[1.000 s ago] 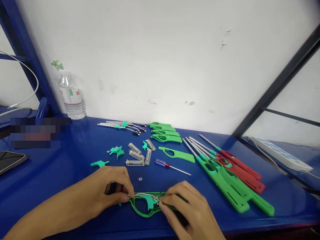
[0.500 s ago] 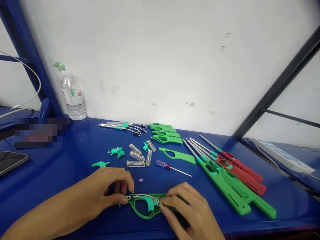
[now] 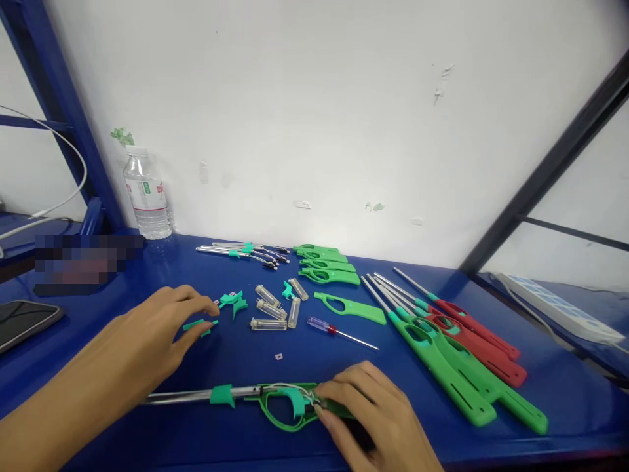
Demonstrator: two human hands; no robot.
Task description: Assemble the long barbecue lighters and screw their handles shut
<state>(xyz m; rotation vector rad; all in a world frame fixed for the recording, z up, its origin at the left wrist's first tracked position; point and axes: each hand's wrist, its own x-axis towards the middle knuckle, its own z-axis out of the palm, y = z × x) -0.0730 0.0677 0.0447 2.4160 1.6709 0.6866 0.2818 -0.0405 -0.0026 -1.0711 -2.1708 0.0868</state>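
Near the table's front edge lies a half-built lighter: a green lighter shell (image 3: 275, 419) with its inside facing up. A teal trigger (image 3: 296, 401) and white wires sit in it, and a metal tube (image 3: 189, 396) with a teal collar (image 3: 223, 395) runs out to the left. My right hand (image 3: 376, 413) grips the handle end, hiding much of it, with thumb and fingertips near the wires. My left hand (image 3: 162, 328) hovers with thumb and fingers apart, beside a loose teal trigger (image 3: 192, 324) and a cluster of teal parts (image 3: 234, 303).
Several clear fuel tanks (image 3: 268, 324) lie mid-table, near a screwdriver (image 3: 322, 324) and a tiny pale piece (image 3: 278, 356). Metal tubes (image 3: 221, 250) and green shells (image 3: 329, 276) lie behind. Assembled green lighters (image 3: 462, 387) and red lighters (image 3: 496, 354) lie right; a bottle (image 3: 150, 203) and phone (image 3: 29, 321) left.
My left hand has let go of the tube end of the lighter and moved up and left to the loose teal parts. My right hand has stayed on the handle.
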